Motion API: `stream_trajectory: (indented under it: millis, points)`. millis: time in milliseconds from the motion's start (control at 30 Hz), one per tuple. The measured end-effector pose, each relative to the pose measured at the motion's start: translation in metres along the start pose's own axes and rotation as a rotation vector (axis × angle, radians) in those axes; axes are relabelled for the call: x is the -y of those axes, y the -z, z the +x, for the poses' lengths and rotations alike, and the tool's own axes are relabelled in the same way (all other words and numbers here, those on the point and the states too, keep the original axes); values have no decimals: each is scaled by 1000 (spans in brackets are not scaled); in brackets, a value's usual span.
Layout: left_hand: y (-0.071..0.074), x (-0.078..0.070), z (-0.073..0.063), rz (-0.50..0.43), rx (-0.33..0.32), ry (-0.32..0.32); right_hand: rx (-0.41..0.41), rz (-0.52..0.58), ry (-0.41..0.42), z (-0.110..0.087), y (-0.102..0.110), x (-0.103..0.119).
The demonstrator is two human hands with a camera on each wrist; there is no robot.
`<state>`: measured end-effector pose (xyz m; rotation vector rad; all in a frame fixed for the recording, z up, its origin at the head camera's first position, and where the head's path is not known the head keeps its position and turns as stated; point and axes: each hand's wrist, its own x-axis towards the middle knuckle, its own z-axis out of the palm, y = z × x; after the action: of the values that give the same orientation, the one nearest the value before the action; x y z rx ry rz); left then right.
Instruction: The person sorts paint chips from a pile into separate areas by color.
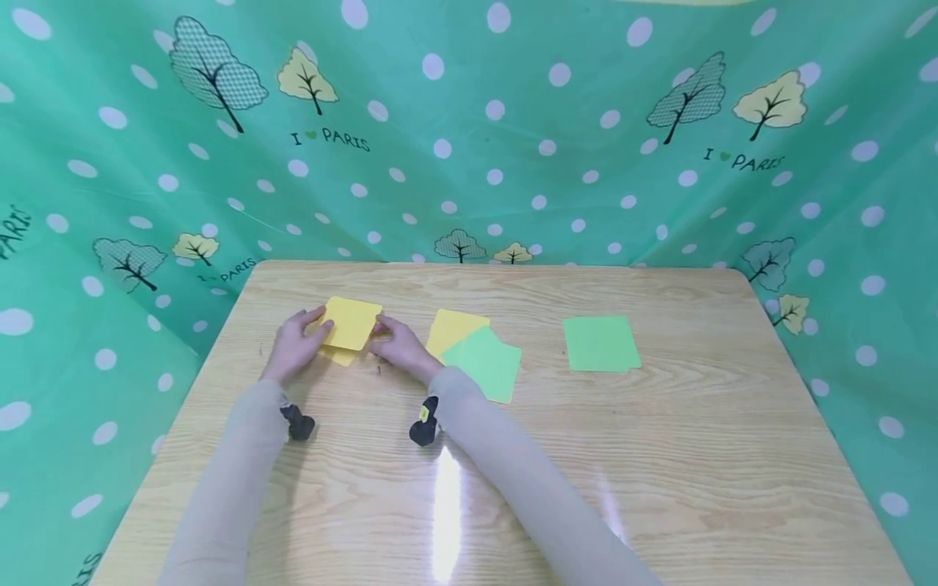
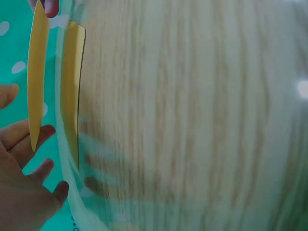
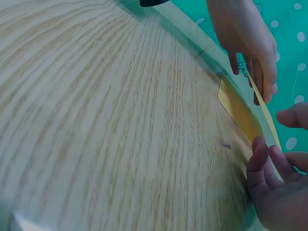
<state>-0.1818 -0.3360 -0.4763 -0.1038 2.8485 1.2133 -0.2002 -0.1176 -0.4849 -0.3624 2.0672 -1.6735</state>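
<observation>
A green sheet (image 1: 601,343) lies alone on the wooden table (image 1: 659,456); another green sheet (image 1: 485,363) overlaps a yellow one (image 1: 453,327).

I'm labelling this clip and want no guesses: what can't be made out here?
- Lower yellow sheet: head view, mostly covered by the lifted yellow sheet.
- Right hand fingertips: head view, hidden behind that sheet.
- Green sheets: outside both wrist views.
- Table: left wrist view, blurred.
</observation>
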Motion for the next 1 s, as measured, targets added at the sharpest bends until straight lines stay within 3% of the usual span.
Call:
stream_trajectory:
  millis: [167, 300, 433, 667, 833, 1000]
  points:
    - [-2, 0, -1, 105, 88, -5, 23, -185, -7, -2, 2, 2]
    - [-2, 3, -1, 146, 137, -10, 51, -253, 13, -4, 5, 2]
    - [-2, 7, 0, 160, 159, -25, 61, -263, 45, -8, 9, 2]
    - [-1, 8, -4, 176, 170, -78, 42, -169, 33, -25, 33, -2]
    - [-1, 2, -9, 172, 180, -98, 26, -250, 76, -37, 52, -2]
    - [-15, -11, -15, 136, 179, -172, 12, -287, 134, -44, 64, -1]
